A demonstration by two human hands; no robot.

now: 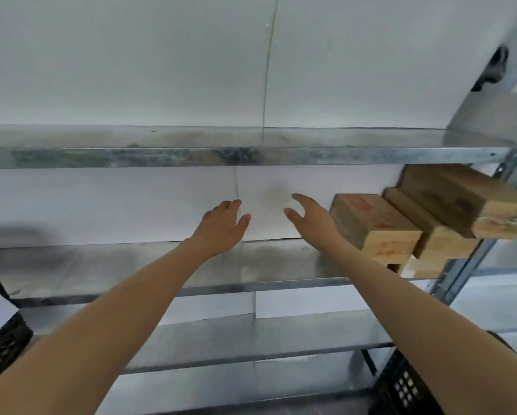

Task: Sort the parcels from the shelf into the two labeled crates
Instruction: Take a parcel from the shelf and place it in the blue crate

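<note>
Fingers (299,199) on the left hand (221,227) and right hand (309,218) are hanging loose, holding nothing. Cardboard parcels (374,226) are sitting at three o'clock on the shelf (101,265). Grabbing the nearest by both sides is looking safest.

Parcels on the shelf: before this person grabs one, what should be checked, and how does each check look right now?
1. Hands free: ok; left hand and right hand are open, holding nothing.
2. Parcel within reach: ok; nearest parcel lies just beside the right hand.
3. Stack steady: cannot tell; top parcel is blurred.
4. Crates present: ok; black crate at lower left, second crate at lower right.
5. Crate labels readable: cannot tell; none shows.
</note>
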